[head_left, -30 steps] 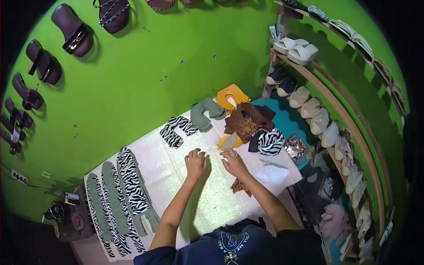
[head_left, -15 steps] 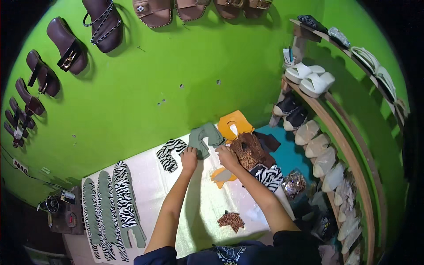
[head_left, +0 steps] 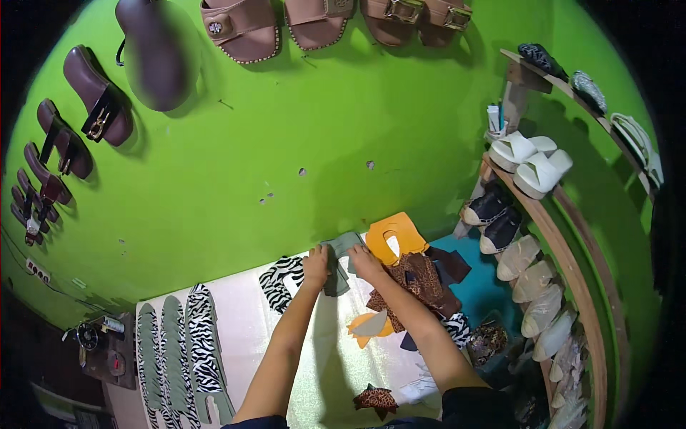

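Nearest to the body, a leopard-print scrap (head_left: 375, 399) lies on the white table (head_left: 246, 307), and beyond it are the yellow piece (head_left: 360, 331) and the grey piece (head_left: 371, 325). Farther, the left hand (head_left: 315, 266) and the right hand (head_left: 366, 262) rest with bent fingers at two sides of the grey-green pieces (head_left: 346, 243), close to the green wall (head_left: 279, 222) — whether they grip, I cannot tell. Here it seems best to press both sides evenly — such soft layers may slip or fold.

green pieces (head_left: 343, 245): matt, smooth, cloth-like | orange pieces (head_left: 410, 230): smooth, matt | leopard pieces (head_left: 417, 279): matt, cloth-like | bench (head_left: 250, 336): smooth top, glittery sheen | shelf (head_left: 541, 214): bare matt wood | wall (head_left: 214, 193): smooth paint, faint sheen | buckles (head_left: 401, 8): glossy gold-toned metal | shoe wraps (head_left: 541, 311): clear, crinkled, glossy plastic
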